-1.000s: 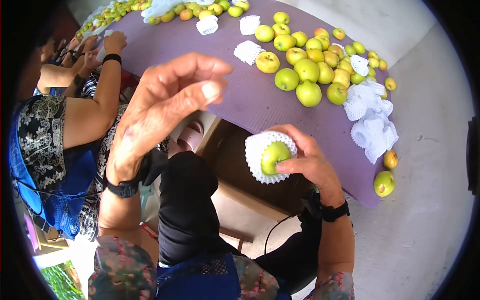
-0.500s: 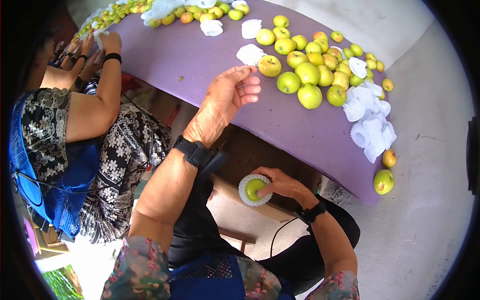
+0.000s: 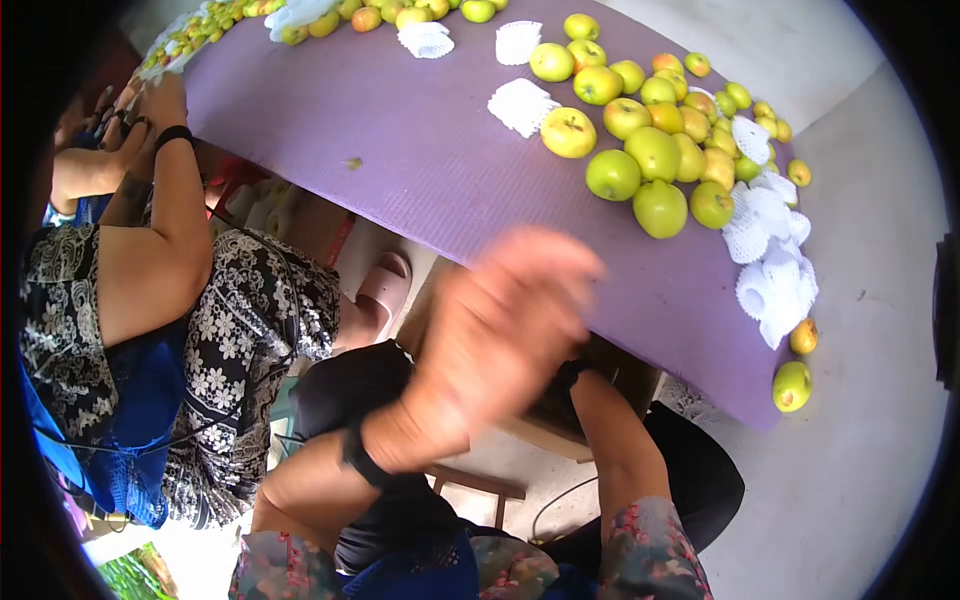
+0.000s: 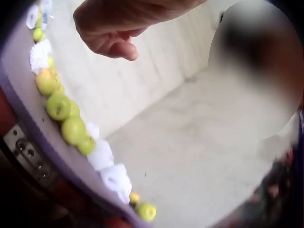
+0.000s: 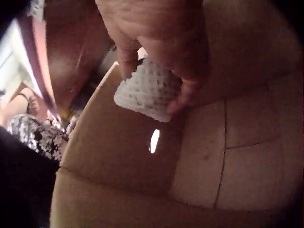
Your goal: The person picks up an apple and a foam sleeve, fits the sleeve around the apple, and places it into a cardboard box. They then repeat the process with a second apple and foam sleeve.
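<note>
Purple mat (image 3: 420,180), left hand (image 3: 500,330) raised, right hand (image 5: 156,42) gripping foam net (image 5: 147,90)

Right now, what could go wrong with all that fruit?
1. Two loose fruits sit at the very edge of the purple mat; a bump might roll them off.
2. The right hand lowers the foam-wrapped fruit into a cardboard box out of the head view, so it could be dropped hard and bruise.
3. The left hand is blurred, moving fast near the pile.
</note>
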`<state>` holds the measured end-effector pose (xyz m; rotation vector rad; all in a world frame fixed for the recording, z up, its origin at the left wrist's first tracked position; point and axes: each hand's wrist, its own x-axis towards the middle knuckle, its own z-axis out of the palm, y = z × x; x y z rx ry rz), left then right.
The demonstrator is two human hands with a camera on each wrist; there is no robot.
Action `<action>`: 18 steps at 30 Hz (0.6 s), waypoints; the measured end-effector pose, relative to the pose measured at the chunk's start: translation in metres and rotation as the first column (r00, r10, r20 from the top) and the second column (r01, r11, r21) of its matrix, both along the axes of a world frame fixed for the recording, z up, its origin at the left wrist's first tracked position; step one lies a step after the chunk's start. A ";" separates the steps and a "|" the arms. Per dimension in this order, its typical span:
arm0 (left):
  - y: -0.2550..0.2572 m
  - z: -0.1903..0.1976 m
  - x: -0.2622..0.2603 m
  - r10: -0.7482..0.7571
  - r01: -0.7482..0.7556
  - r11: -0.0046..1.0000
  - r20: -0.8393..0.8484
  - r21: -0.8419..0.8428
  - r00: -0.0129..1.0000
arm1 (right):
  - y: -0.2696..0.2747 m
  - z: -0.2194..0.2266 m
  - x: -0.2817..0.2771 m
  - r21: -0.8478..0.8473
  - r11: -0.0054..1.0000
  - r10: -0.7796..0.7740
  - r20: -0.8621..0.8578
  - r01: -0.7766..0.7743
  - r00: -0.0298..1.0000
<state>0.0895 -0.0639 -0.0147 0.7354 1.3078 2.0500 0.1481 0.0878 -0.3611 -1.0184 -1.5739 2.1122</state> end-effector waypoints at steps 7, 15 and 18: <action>-0.014 -0.023 0.061 -0.418 0.266 0.896 -0.878 -0.356 0.233 | 0.011 -0.052 -0.033 0.029 0.996 -0.086 0.070 0.085 0.994; -0.013 -0.013 0.041 -0.358 0.096 0.934 -0.895 -0.345 0.267 | 0.022 -0.089 -0.048 0.106 0.992 -0.084 0.115 0.072 0.990; -0.015 -0.011 0.039 -0.292 0.091 0.956 -0.903 -0.278 0.314 | 0.026 -0.099 -0.052 0.144 0.989 -0.064 0.122 0.046 0.991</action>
